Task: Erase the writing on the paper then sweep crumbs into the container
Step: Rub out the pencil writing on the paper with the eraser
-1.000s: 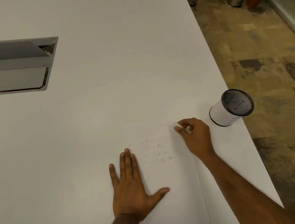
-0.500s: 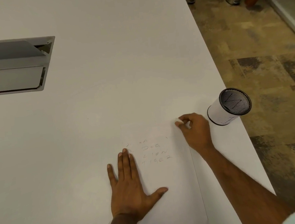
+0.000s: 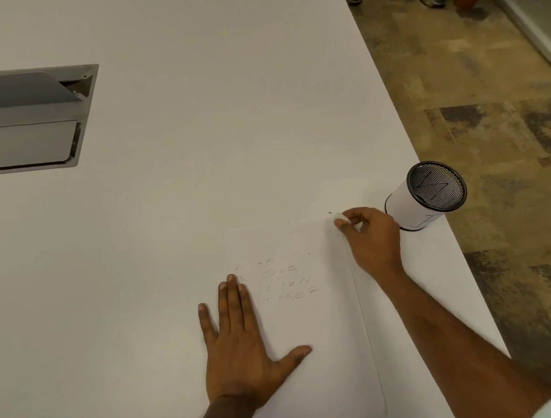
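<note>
- The left grip (image 3: 240, 352) lay flat, fingers straight, on the paper (image 3: 312, 339), lower centre.
- The right grip (image 3: 370, 240) pinched a white eraser (image 3: 339, 217) at the paper's upper-right corner.
- The mesh container (image 3: 423, 196) stood just right, near the counter (image 3: 195, 149) edge.

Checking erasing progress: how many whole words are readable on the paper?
3: DOG, LION below it, TIGER lowest; faint traces lie above, and the left hand may hide marks.

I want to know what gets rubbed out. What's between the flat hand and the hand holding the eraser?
Head view: faint pencil writing on the paper, DOG, LION, TIGER, lies between the left hand and the right hand.
</note>
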A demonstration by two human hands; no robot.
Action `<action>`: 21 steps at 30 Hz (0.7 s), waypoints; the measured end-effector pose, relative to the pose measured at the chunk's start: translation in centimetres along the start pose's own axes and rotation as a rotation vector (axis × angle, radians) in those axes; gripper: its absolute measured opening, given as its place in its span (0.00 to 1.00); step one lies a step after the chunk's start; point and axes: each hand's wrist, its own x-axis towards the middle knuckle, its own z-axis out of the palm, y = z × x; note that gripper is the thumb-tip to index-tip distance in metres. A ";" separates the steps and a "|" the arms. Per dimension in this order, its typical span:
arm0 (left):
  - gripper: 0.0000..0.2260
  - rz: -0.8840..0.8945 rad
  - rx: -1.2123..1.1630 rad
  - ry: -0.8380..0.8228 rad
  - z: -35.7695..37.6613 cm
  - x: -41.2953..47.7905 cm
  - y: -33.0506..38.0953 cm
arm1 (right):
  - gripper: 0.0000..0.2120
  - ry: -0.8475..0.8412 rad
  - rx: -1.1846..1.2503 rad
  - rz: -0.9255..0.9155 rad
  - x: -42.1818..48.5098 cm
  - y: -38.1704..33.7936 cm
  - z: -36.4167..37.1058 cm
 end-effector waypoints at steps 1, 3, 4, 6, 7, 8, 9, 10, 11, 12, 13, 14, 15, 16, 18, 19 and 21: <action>0.59 -0.001 0.001 -0.003 0.0 0.0 0.0 | 0.06 -0.016 -0.005 -0.014 -1.1 0.0 0.2; 0.59 -0.002 0.000 -0.008 -0.1 0.1 0.1 | 0.06 -0.077 -0.043 -0.090 -2.9 0.1 1.0; 0.59 -0.004 -0.002 -0.008 -0.1 0.1 0.0 | 0.06 -0.104 -0.076 -0.140 -3.3 0.2 1.5; 0.59 -0.002 -0.004 -0.007 0.0 0.1 0.0 | 0.04 -0.091 -0.143 -0.208 -2.7 0.4 2.2; 0.59 -0.002 -0.006 -0.008 0.0 0.1 -0.1 | 0.04 -0.057 -0.171 -0.214 -1.9 0.4 2.4; 0.59 0.000 -0.008 -0.006 0.0 0.1 -0.1 | 0.04 -0.018 -0.198 -0.202 -1.1 0.3 2.5; 0.59 0.000 -0.008 -0.008 0.0 0.1 0.0 | 0.04 0.009 -0.221 -0.179 -0.3 0.1 2.6; 0.59 0.000 -0.009 -0.010 0.0 0.1 0.0 | 0.04 0.028 -0.234 -0.154 0.4 0.1 2.7; 0.59 -0.001 -0.012 -0.012 0.0 0.1 0.0 | 0.04 0.035 -0.232 -0.134 1.0 0.0 2.7; 0.59 0.000 -0.015 -0.008 0.0 0.1 -0.1 | 0.04 0.033 -0.212 -0.115 1.4 -0.1 2.6; 0.59 0.001 -0.016 -0.003 0.0 0.1 -0.1 | 0.05 0.029 -0.178 -0.101 1.6 -0.1 2.5; 0.59 0.002 -0.016 -0.004 0.0 0.1 0.0 | 0.05 0.028 -0.138 -0.083 1.6 -0.1 2.3; 0.59 0.002 -0.015 -0.007 0.0 0.1 0.0 | 0.05 0.033 -0.091 -0.065 1.2 -0.1 2.1; 0.59 0.002 -0.016 -0.007 0.0 0.1 0.0 | 0.05 0.038 -0.053 -0.056 0.5 -0.3 2.0; 0.59 0.003 -0.020 -0.007 0.0 0.1 0.0 | 0.05 -0.004 -0.049 -0.113 -1.8 -0.6 2.2; 0.59 0.002 -0.022 -0.011 0.0 0.1 0.0 | 0.05 -0.059 -0.079 -0.164 -3.1 -0.7 2.5; 0.59 0.001 -0.022 -0.014 -0.1 0.1 0.0 | 0.05 -0.135 -0.171 -0.255 -4.7 -0.5 3.0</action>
